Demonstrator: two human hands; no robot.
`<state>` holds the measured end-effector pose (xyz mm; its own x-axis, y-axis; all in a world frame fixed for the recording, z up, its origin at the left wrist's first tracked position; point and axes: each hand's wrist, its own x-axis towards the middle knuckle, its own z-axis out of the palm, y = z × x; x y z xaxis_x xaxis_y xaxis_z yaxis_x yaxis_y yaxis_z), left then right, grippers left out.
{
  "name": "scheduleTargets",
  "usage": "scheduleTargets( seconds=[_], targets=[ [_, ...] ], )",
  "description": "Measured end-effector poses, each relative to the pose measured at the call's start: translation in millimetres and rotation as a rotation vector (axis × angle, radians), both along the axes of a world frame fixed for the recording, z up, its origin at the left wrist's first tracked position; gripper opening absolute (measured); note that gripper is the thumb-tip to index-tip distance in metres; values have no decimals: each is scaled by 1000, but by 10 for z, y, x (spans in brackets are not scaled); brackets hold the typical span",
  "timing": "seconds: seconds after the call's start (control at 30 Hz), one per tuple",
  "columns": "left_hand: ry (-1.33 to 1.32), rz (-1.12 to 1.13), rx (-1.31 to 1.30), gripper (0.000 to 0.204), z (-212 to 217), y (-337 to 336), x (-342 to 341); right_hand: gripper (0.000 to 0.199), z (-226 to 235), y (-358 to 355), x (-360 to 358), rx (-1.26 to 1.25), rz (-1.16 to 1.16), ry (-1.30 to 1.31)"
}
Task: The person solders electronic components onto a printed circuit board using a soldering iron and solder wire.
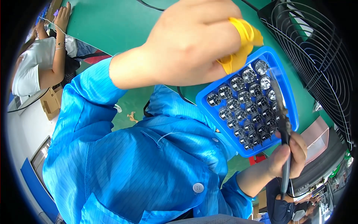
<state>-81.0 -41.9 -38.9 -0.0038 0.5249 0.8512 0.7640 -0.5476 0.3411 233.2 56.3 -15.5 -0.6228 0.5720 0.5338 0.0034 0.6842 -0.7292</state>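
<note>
My left hand (194,46), blurred, is raised above the green table, its fingers curled together. Yellow finger cots (244,41) cover the thumb and a finger; whatever they pinch is hidden. In my right hand (292,155) is a soldering iron (285,128) with a dark handle, its blurred metal end reaching over a blue tray (292,112). Rows of small round circuit boards (244,97) with black and silver faces stand in the tray. Both arms wear blue sleeves.
A black wire fan guard (317,63) stands beyond the tray on the right. Near my right hand is a pinkish box (315,140). A person in a white top (37,67) sits at the left; another in dark clothing (279,207) appears lower right.
</note>
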Motion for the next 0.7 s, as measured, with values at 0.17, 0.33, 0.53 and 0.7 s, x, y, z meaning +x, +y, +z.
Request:
scheduleTargets(
  seconds=[0.17, 0.33, 0.53, 0.7],
  targets=[
    [-191, 24, -159, 21, 258, -136, 66, 37, 29, -32, 348, -85, 93, 23],
    [-820, 43, -773, 18, 438, -393, 163, 47, -24, -200, 378, -124, 14, 19],
    [-403, 154, -732, 17, 454, -366, 186, 38, 34, -488, 148, -44, -159, -102],
    [-104, 113, -471, 24, 195, -321, 203, 24, -18, -499, -44, -12, -42, -142]
  ],
)
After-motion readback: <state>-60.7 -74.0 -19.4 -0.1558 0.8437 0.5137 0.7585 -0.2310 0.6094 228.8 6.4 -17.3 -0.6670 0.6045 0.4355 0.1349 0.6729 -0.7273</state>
